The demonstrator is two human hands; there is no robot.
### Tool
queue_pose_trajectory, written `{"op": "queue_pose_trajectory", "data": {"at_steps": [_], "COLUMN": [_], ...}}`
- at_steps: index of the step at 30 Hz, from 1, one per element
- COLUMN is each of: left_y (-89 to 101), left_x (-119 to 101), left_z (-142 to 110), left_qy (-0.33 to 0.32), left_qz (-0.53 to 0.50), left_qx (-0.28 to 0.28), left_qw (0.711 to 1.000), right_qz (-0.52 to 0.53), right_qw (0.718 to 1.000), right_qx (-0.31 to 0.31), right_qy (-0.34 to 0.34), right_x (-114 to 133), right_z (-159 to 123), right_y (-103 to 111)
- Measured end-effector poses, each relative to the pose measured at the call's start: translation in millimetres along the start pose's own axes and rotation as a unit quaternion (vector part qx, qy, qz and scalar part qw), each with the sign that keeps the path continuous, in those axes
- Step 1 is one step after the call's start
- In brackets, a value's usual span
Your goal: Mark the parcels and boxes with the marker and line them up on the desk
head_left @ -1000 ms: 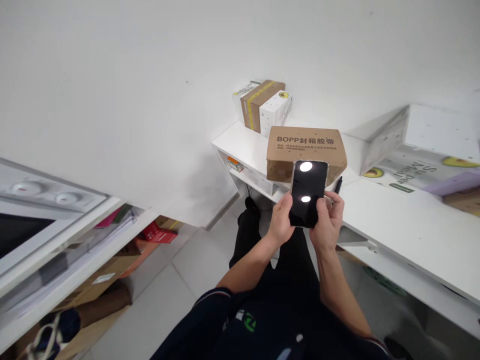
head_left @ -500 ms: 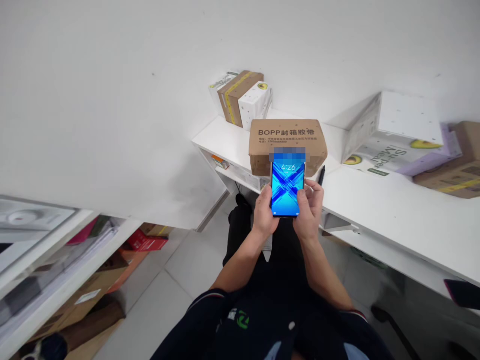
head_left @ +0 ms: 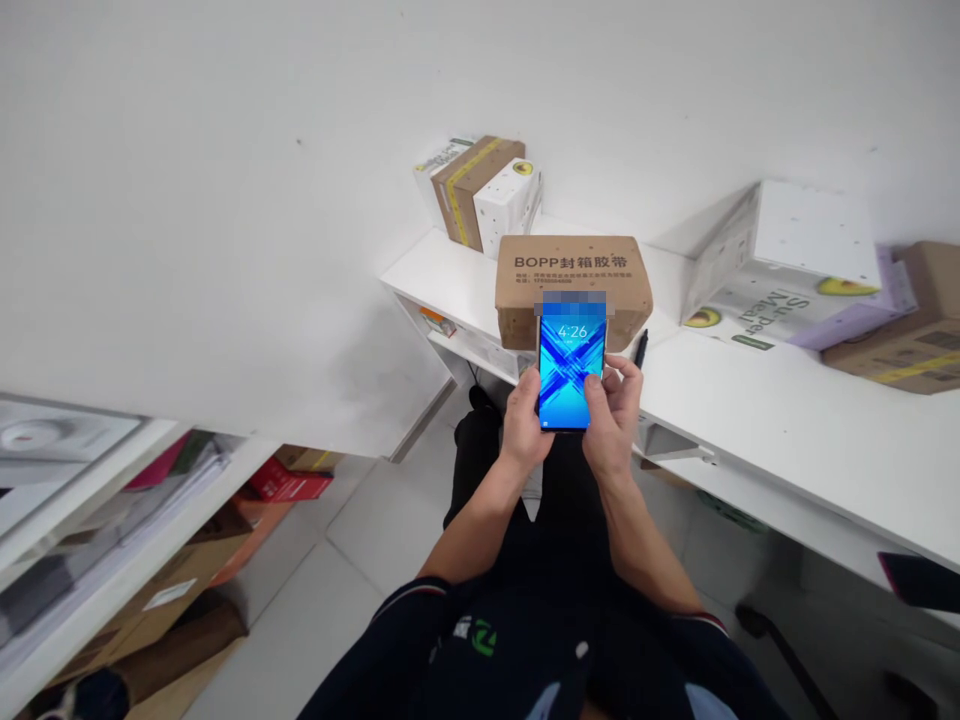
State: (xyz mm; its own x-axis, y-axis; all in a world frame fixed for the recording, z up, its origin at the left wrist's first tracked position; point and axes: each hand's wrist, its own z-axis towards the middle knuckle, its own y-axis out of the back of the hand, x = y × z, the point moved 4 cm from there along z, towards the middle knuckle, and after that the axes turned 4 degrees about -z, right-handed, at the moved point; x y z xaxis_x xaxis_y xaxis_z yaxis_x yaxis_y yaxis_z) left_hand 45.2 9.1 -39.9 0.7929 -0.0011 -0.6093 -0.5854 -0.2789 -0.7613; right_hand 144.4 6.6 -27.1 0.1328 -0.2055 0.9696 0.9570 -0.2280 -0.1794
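Observation:
Both of my hands grip a smartphone [head_left: 571, 372] held upright in front of me, its screen lit blue and showing a clock. My left hand [head_left: 523, 432] wraps the phone's left edge. My right hand [head_left: 615, 420] wraps the right edge, with its thumb resting on the lower screen. Just behind the phone, a brown cardboard box [head_left: 574, 280] with printed lettering sits on the white desk [head_left: 787, 440]. A black pen [head_left: 641, 348] lies on the desk beside my right hand.
Taped cartons [head_left: 480, 192] stand against the wall at the desk's far end. A large white printed box [head_left: 795, 270] and a brown carton [head_left: 907, 340] lie at the right. Low shelves [head_left: 112, 560] at the left hold papers and boxes. Grey floor tiles lie below.
The phone's screen went from dark to a lit blue lock screen. My hands drew it slightly lower and closer, and my view shifted a little to the right.

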Motion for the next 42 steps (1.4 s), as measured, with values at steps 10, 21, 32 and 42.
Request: {"op": "queue_pose_trajectory", "data": {"at_steps": [10,21,32,42], "left_y": [3.7,-14.7,-12.9,7.5], "left_x": [2.8,17.4,-36.9,-71.8], "left_z": [2.2,-10.5,13.4,112.6], "left_qy": [-0.002,-0.010,-0.339,-0.331], "left_qz": [-0.014,0.001,0.493,0.689], "left_qx": [-0.029,0.091,0.159,0.120], "left_qw": [0.999,0.996,0.785,0.634], "right_qz": [-0.017,-0.200,-0.366,-0.579], "right_qw": [0.999,0.978,0.904,0.783], "right_qx": [0.019,0.054,-0.190,-0.188], "right_qy": [0.032,0.004,-0.112,-0.129], "right_x": [3.8,-6.1,-3.8,-4.0], "right_z": [1.1,-13.9,-3.2,14.8], "right_y": [0.3,31.6,169.4,225.6]}}
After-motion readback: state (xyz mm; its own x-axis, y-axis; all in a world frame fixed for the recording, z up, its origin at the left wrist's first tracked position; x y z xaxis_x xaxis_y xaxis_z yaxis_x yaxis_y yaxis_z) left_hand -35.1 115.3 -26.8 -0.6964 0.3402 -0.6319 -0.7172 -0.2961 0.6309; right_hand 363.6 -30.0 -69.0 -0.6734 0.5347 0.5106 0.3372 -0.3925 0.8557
